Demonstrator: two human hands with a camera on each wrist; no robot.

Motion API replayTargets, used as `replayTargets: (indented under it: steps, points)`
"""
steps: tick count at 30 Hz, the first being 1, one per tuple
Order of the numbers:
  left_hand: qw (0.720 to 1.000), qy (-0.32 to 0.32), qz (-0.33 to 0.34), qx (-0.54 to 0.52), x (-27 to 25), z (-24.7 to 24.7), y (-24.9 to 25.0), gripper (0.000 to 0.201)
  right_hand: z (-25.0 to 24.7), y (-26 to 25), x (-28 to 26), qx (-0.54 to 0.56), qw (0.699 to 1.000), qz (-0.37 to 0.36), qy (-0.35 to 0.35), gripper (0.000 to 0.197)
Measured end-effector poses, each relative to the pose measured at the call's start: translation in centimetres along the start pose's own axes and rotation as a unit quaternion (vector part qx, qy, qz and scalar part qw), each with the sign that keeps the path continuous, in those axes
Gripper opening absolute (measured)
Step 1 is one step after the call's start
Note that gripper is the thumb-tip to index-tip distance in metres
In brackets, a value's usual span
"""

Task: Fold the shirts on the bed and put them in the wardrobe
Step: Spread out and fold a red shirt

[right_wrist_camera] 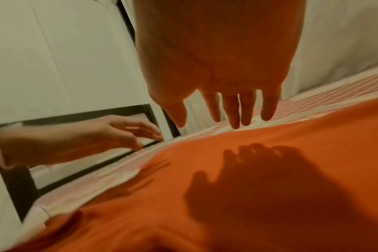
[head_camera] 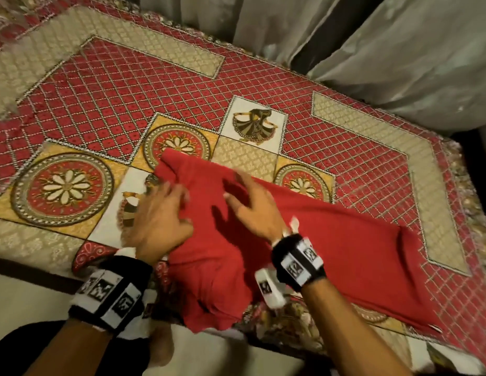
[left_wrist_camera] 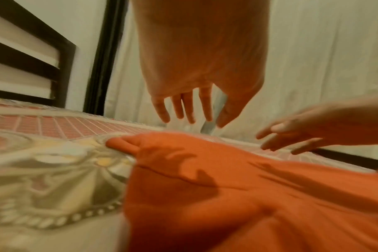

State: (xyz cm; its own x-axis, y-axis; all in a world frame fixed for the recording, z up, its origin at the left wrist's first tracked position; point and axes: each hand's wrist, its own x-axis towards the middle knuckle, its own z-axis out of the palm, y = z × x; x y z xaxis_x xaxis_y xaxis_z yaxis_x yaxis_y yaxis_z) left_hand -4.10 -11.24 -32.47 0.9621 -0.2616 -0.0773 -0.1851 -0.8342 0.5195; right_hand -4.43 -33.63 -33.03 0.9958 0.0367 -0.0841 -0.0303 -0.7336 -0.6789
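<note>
Pale curtains [head_camera: 399,50] hung behind the bed [head_camera: 114,85], whose patterned red and gold cover carried the one shirt [head_camera: 331,240] in sight. It lay spread across the near half of the cover, one sleeve [head_camera: 172,165] reaching toward the far side, its near end hanging over the bed's edge toward the person. The left hand [head_camera: 157,215] hovered just above the sleeve side with fingers spread and loosely bent, holding nothing; the wrist views showed clear air and cast shadows between both hands and the cloth. The right hand [head_camera: 250,204] hung over the middle of the shirt, fingers straight and parted, likewise empty. The shirt looked like soft, light knit cloth, limp and quick to wrinkle, so it would probably sag and slide unless pinched at firm places: the shoulder seam, the sleeve's end or the hem. Flat palms should serve to smooth it before each fold. No wardrobe or other container showed in any view, and no further shirts could be seen on the bed.
</note>
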Motion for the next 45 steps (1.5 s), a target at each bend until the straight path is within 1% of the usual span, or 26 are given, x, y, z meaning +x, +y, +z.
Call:
replayTargets:
  steps: [1, 2, 3, 5, 7, 9, 11, 13, 15, 17, 18, 19, 21, 23, 25, 26, 29, 31, 32, 34, 36, 37, 38, 41, 43, 45]
  points:
    - [0.997, 0.024, 0.075, 0.002, 0.7, 1.2, 0.8, 0.042, -1.0, 2.4, -2.6, -0.037, 0.999, 0.005, 0.023, 0.062]
    - [0.992, 0.022, 0.121, -0.001, 1.3, 2.0, 1.2, 0.051, -1.7, 4.5, -4.8, -0.073, 0.996, 0.012, 0.044, 0.059]
    - [0.989, 0.0, 0.145, 0.004, 1.8, 3.3, 1.8, 0.061, -2.9, 7.0, -6.9, -0.121, 0.99, 0.031, 0.064, 0.057]
    - [0.983, -0.045, 0.162, 0.072, 3.3, 6.1, 3.4, 0.074, -6.3, 12.6, -10.3, -0.231, 0.964, 0.089, 0.093, 0.057]
    - [0.973, -0.076, 0.156, 0.149, 5.3, 7.6, 4.2, 0.081, -10.1, 17.6, -12.3, -0.288, 0.941, 0.149, 0.099, 0.066]
    - [0.968, -0.103, 0.116, 0.197, 8.0, 8.3, 4.5, 0.08, -13.4, 21.8, -13.2, -0.336, 0.922, 0.174, 0.087, 0.072]
    - [0.963, -0.123, 0.065, 0.232, 10.2, 8.8, 3.9, 0.075, -15.5, 25.9, -13.6, -0.374, 0.907, 0.188, 0.051, 0.074]
    - [0.962, -0.124, 0.043, 0.239, 11.3, 9.7, 3.3, 0.074, -17.5, 29.6, -14.2, -0.37, 0.894, 0.248, 0.041, 0.075]
    - [0.966, -0.122, 0.041, 0.224, 11.7, 10.4, 3.2, 0.079, -19.8, 32.1, -15.4, -0.331, 0.878, 0.339, 0.064, 0.069]
    - [0.97, -0.12, 0.033, 0.208, 12.0, 10.3, 3.2, 0.092, -21.8, 32.9, -16.7, -0.323, 0.86, 0.39, 0.055, 0.064]
    - [0.971, -0.121, 0.03, 0.204, 12.2, 10.2, 3.3, 0.097, -22.7, 32.8, -17.2, -0.329, 0.856, 0.395, 0.051, 0.063]
    - [0.972, -0.119, 0.032, 0.201, 12.2, 10.2, 3.4, 0.099, -23.5, 32.2, -17.5, -0.337, 0.86, 0.378, 0.059, 0.062]
    - [0.973, -0.095, 0.054, 0.203, 11.9, 10.3, 3.6, 0.098, -24.2, 30.7, -17.3, -0.325, 0.892, 0.295, 0.111, 0.056]
    - [0.971, -0.056, 0.107, 0.208, 11.5, 10.2, 4.0, 0.091, -24.3, 28.9, -16.2, -0.257, 0.935, 0.191, 0.152, 0.057]
    - [0.968, -0.016, 0.156, 0.196, 11.5, 9.9, 3.9, 0.08, -24.4, 27.9, -14.1, -0.266, 0.947, 0.133, 0.118, 0.061]
    - [0.969, -0.004, 0.164, 0.185, 11.5, 9.6, 3.6, 0.075, -24.6, 28.0, -13.0, -0.29, 0.944, 0.135, 0.085, 0.06]
    - [0.974, 0.003, 0.16, 0.159, 12.0, 9.0, 2.4, 0.069, -25.8, 29.8, -11.2, -0.329, 0.917, 0.223, -0.029, 0.058]
    - [0.974, -0.009, 0.164, 0.158, 12.2, 9.2, 2.0, 0.07, -26.8, 31.7, -11.2, -0.338, 0.899, 0.274, -0.049, 0.051]
    - [0.973, -0.014, 0.165, 0.16, 12.3, 9.4, 1.9, 0.072, -27.4, 32.9, -11.3, -0.341, 0.893, 0.292, -0.042, 0.042]
    - [0.973, -0.023, 0.159, 0.164, 12.5, 9.8, 1.5, 0.075, -28.2, 35.0, -11.9, -0.3, 0.896, 0.326, -0.011, 0.033]
    - [0.975, -0.038, 0.144, 0.163, 12.9, 9.9, 1.1, 0.079, -28.0, 35.7, -12.4, -0.253, 0.902, 0.349, 0.026, 0.02]
    - [0.977, -0.047, 0.136, 0.16, 13.0, 9.8, 0.9, 0.081, -27.6, 35.8, -12.4, -0.245, 0.899, 0.359, 0.051, 0.014]
    - [0.977, -0.054, 0.131, 0.157, 13.0, 9.7, 0.9, 0.083, -27.2, 35.7, -12.2, -0.261, 0.891, 0.364, 0.077, 0.015]
    - [0.979, -0.063, 0.133, 0.143, 12.7, 9.4, 1.3, 0.086, -26.5, 34.4, -12.5, -0.343, 0.874, 0.324, 0.115, 0.028]
    - [0.979, -0.041, 0.152, 0.127, 12.2, 8.7, 2.0, 0.082, -26.6, 33.3, -13.5, -0.367, 0.884, 0.272, 0.098, 0.036]
    - [0.975, 0.0, 0.198, 0.1, 11.0, 7.7, 3.0, 0.073, -26.5, 31.2, -14.8, -0.385, 0.891, 0.217, 0.102, 0.042]
